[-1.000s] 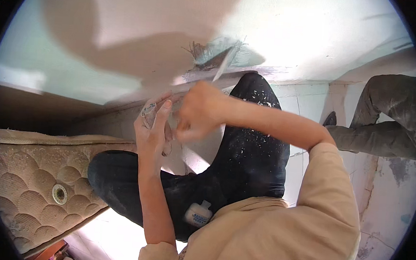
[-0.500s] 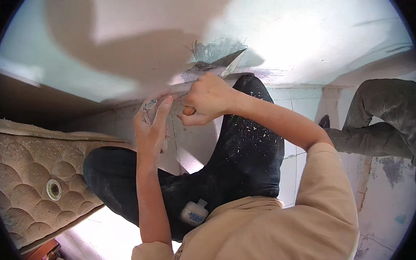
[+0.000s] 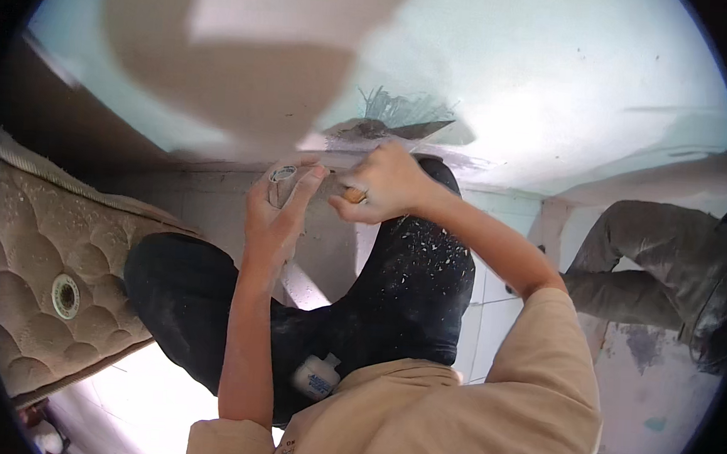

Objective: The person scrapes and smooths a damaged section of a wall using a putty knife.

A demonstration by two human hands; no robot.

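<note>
My right hand point(image 3: 387, 185) is closed around the wooden handle point(image 3: 354, 195) of a scraper, its thin blade point(image 3: 432, 136) pointing at the wall. Behind the blade is a rough, scraped dark patch point(image 3: 404, 109) low on the pale wall point(image 3: 538, 96). I cannot tell whether the blade touches it. My left hand point(image 3: 277, 209) is curled, thumb raised, around a small round, pale thing with a printed end point(image 3: 283, 175); its kind is unclear. The two hands are close together over the floor between my knees.
At left stands a dusty quilted mattress point(image 3: 45, 266) with a round vent. My black trousers point(image 3: 393, 287) carry pale flakes and a white bottle-shaped item or print point(image 3: 317, 377). Another person's grey trousers point(image 3: 645, 244) are at right, by the wall. Pale floor tiles point(image 3: 490, 326) lie beside my leg.
The view has shifted, so the wall patch sits a little further right and lower. Both hands keep their holds, and the scraper's blade shows less, blurred against the wall.
</note>
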